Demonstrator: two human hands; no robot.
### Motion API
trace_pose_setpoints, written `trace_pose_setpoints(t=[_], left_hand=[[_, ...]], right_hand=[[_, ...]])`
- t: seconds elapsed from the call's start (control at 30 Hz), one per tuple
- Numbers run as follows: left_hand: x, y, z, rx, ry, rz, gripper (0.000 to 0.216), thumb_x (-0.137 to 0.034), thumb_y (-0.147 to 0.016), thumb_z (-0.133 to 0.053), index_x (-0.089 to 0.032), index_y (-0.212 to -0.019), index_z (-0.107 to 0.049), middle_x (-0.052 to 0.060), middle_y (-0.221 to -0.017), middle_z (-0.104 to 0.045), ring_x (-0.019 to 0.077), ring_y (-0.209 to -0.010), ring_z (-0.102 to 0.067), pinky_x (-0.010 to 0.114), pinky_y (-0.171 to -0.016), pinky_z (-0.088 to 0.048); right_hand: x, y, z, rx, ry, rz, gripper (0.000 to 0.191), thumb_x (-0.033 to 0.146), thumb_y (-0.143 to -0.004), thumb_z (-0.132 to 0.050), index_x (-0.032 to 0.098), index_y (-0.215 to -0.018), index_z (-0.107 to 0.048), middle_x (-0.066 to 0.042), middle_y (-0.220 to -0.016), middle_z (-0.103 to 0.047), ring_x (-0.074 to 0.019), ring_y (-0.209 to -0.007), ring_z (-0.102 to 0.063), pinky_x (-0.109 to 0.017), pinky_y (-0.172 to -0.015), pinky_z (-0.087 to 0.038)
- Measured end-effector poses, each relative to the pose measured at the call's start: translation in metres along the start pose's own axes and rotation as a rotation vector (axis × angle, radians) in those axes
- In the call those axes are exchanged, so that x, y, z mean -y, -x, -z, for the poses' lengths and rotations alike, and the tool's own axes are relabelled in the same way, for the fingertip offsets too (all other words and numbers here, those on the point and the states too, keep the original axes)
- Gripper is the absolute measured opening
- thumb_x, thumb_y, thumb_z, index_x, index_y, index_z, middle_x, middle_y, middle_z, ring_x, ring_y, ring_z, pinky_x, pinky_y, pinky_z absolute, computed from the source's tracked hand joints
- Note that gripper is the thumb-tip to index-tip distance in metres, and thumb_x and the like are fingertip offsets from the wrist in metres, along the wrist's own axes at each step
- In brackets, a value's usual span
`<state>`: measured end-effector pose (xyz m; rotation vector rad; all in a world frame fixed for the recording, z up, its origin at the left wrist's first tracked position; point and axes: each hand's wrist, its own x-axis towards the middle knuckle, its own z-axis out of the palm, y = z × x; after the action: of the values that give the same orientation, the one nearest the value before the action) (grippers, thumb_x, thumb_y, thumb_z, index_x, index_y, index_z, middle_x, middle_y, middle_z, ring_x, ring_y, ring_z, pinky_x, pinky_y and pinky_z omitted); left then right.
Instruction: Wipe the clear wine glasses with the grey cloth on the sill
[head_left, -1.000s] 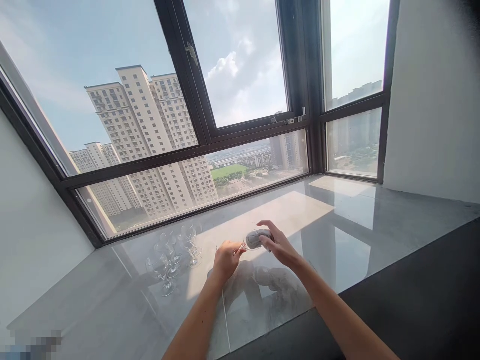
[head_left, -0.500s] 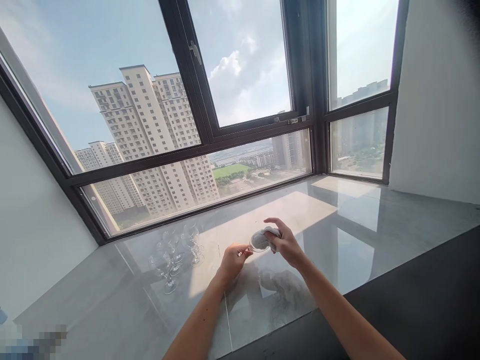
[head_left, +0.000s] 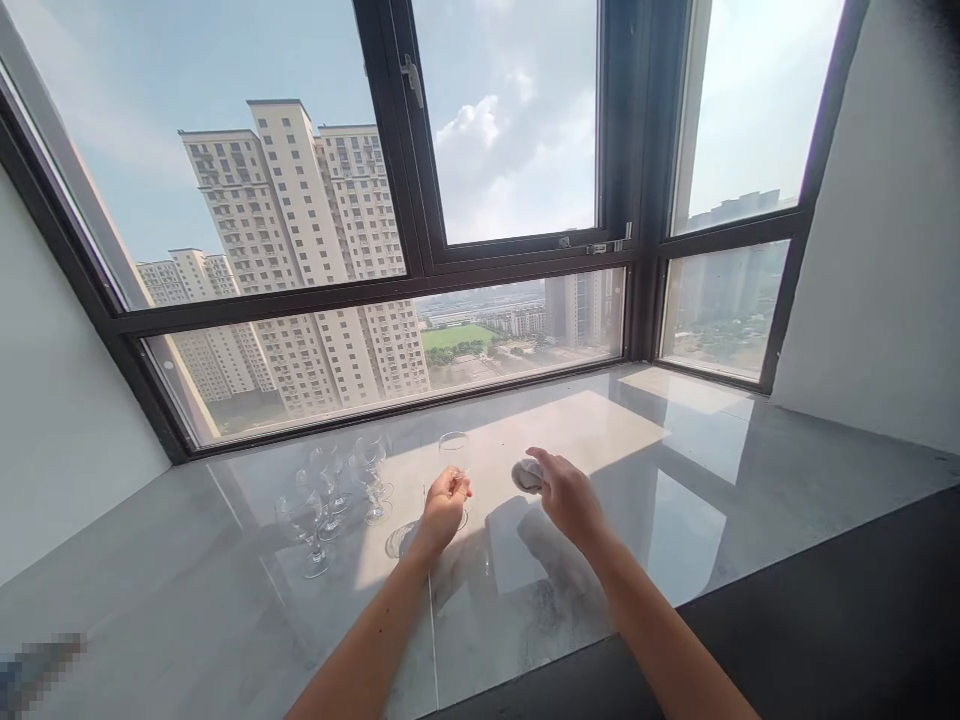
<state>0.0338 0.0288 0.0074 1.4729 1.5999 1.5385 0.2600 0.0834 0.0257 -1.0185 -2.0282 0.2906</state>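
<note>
Left hand (head_left: 444, 505): fingers pinched narrow around the stem of a glass (head_left: 454, 450), holding it upright; the fingers hide the stem itself.
Glass: near the middle of the sill, just above the left hand, its clear bowl rising over the knuckles. Its foot is hard to make out; I cannot tell whether it rests on the stone or is lifted clear.
Pale ring (head_left: 399, 540): on the stone just left of the left wrist; too faint to tell whether it is glass or a patch of light.
Right hand (head_left: 566, 495): fingers curled over a cloth (head_left: 527, 475), gripping it bunched up; the palm faces down and hides most of it.
Cloth: small grey wad, just right of the glass and apart from it.
Other glasses (head_left: 330, 485): a cluster of stemmed ones standing upright to the left of the hands, farther back. They are see-through and overlap, so the count is unclear.
Sill (head_left: 675, 470): wide polished grey stone with bright sun patches and shadows of the arms.
Window frame (head_left: 420, 270): dark, running along the far edge of the sill, cut off at the top.
Tower blocks (head_left: 300, 220): pale high-rises outside, far left.
Dark strip (head_left: 825, 620): near right, cut off by the edge.
Blurred patch (head_left: 37, 670): pixelated area near left; whatever is there cannot be read.
</note>
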Motion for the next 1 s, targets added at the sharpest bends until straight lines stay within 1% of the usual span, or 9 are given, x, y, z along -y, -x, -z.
trace_pose_setpoints(t=[0.1, 0.2, 0.3, 0.43, 0.63, 0.73, 0.83, 0.9, 1.0], left_hand=[[0.0, 0.0, 0.0, -0.014, 0.031, 0.017, 0.025, -0.044, -0.08, -0.06, -0.019, -0.081, -0.058, 0.001, -0.072, -0.062, 0.0148, -0.07, -0.057, 0.026, -0.068, -0.042], [0.002, -0.001, -0.001, 0.007, 0.044, 0.026, 0.024, -0.043, -0.079, -0.061, -0.019, -0.078, -0.06, 0.002, -0.073, -0.064, 0.0152, -0.071, -0.059, 0.026, -0.067, -0.042], [0.009, -0.003, -0.003, 0.022, 0.048, 0.054, 0.025, -0.042, -0.077, -0.063, -0.018, -0.08, -0.061, 0.003, -0.076, -0.067, 0.0166, -0.075, -0.062, 0.026, -0.067, -0.043], [0.023, -0.011, -0.007, 0.012, 0.016, 0.069, 0.026, -0.042, -0.074, -0.065, -0.018, -0.083, -0.063, 0.004, -0.077, -0.069, 0.0187, -0.078, -0.065, 0.026, -0.068, -0.044], [0.033, -0.034, -0.023, -0.033, -0.111, 0.057, 0.016, -0.034, -0.077, -0.06, -0.019, -0.082, -0.064, 0.005, -0.081, -0.072, 0.0188, -0.079, -0.067, 0.029, -0.072, -0.048], [0.032, -0.055, -0.044, -0.023, -0.183, 0.029, 0.01, -0.024, -0.079, -0.059, -0.018, -0.083, -0.065, 0.006, -0.086, -0.072, 0.0172, -0.081, -0.066, 0.028, -0.075, -0.048], [0.029, -0.082, -0.073, -0.012, -0.235, 0.023, 0.007, -0.016, -0.08, -0.058, -0.018, -0.082, -0.064, 0.006, -0.089, -0.072, 0.0155, -0.081, -0.066, 0.026, -0.075, -0.048], [0.027, -0.098, -0.093, -0.001, -0.276, 0.014, 0.009, -0.011, -0.08, -0.058, -0.019, -0.08, -0.062, 0.006, -0.091, -0.071, 0.0149, -0.083, -0.066, 0.025, -0.075, -0.048], [0.025, -0.115, -0.118, 0.034, -0.345, -0.022, 0.011, -0.009, -0.078, -0.061, -0.019, -0.074, -0.06, 0.005, -0.09, -0.07, 0.0156, -0.088, -0.065, 0.025, -0.077, -0.047]], right_hand=[[0.001, 0.006, -0.002, 0.332, 0.184, 0.003, 0.049, 0.009, -0.083, -0.044, 0.021, -0.13, -0.054, -0.008, -0.097, -0.068, -0.0229, -0.098, -0.056, -0.027, -0.069, -0.037], [0.006, 0.01, -0.004, 0.413, 0.14, 0.01, 0.054, 0.03, -0.088, -0.051, 0.021, -0.141, -0.043, -0.01, -0.115, -0.066, -0.0258, -0.112, -0.051, -0.029, -0.078, -0.038], [0.012, 0.012, -0.006, 0.404, 0.093, -0.04, 0.056, 0.043, -0.094, -0.043, 0.017, -0.144, -0.037, -0.012, -0.119, -0.065, -0.0276, -0.115, -0.05, -0.032, -0.084, -0.038], [0.017, 0.011, -0.01, 0.342, 0.139, -0.158, 0.048, 0.035, -0.099, -0.027, 0.014, -0.142, -0.037, -0.015, -0.114, -0.065, -0.0287, -0.112, -0.051, -0.036, -0.084, -0.036], [0.011, 0.008, -0.017, 0.256, 0.189, -0.193, 0.047, 0.029, -0.1, -0.027, 0.015, -0.145, -0.033, -0.015, -0.116, -0.065, -0.0279, -0.111, -0.052, -0.038, -0.086, -0.034], [0.008, 0.006, -0.016, 0.297, 0.164, -0.199, 0.051, 0.016, -0.094, -0.033, 0.014, -0.145, -0.032, -0.012, -0.103, -0.068, -0.0253, -0.102, -0.056, -0.033, -0.079, -0.034], [0.007, 0.006, -0.012, 0.258, 0.188, -0.226, 0.061, 0.004, -0.083, -0.039, 0.014, -0.143, -0.037, -0.01, -0.092, -0.067, -0.0234, -0.096, -0.057, -0.031, -0.078, -0.032], [0.006, 0.006, -0.009, 0.233, 0.207, -0.231, 0.067, 0.002, -0.076, -0.043, 0.014, -0.142, -0.038, -0.009, -0.088, -0.066, -0.0238, -0.095, -0.057, -0.031, -0.077, -0.032], [0.003, 0.006, -0.007, 0.197, 0.197, -0.273, 0.073, 0.006, -0.075, -0.045, 0.01, -0.146, -0.028, -0.009, -0.088, -0.066, -0.0252, -0.092, -0.056, -0.03, -0.072, -0.033]])
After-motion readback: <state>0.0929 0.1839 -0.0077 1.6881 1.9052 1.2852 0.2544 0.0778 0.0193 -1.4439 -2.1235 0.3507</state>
